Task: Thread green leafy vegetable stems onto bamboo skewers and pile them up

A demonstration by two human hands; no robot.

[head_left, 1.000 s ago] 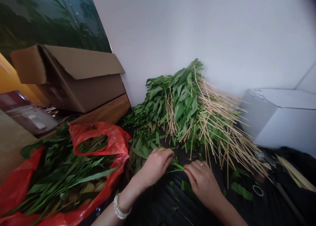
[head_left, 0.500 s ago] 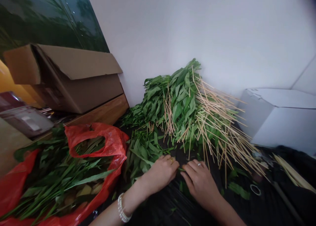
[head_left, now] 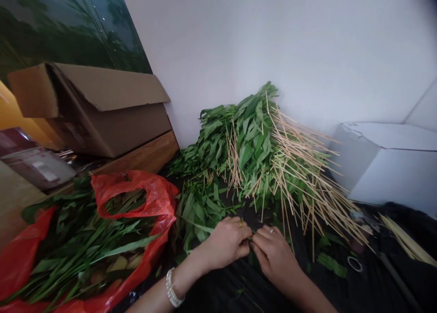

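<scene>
My left hand (head_left: pixel 230 240), with a beaded bracelet at the wrist, is closed in a pinch on a leafy green stem. Its long pale-green leaf (head_left: pixel 196 225) trails out to the left. Touching it at the fingertips, my right hand (head_left: pixel 273 247) is also closed; its thumb and fingers pinch the stem's other part, mostly hidden by the fingers. Loose leafy greens (head_left: pixel 198 208) lie just beyond my left hand. Farther back, a heap of leafy greens (head_left: pixel 251 135) leans on the wall, with many thin wooden sticks (head_left: pixel 307 181) fanning out to the right.
At left, a red plastic bag (head_left: pixel 159 201) holds more greens. Behind it stand an open cardboard box (head_left: pixel 133 126) and a clear-sided container (head_left: pixel 37 167). A white box (head_left: pixel 392 162) is at right. A white ring (head_left: pixel 355 264) lies on the black sheet (head_left: pixel 221 290).
My hands have come together, closing the small gap between their fingertips. The leaf at my left hand has shifted slightly. The heap and the bag stay where they were.
</scene>
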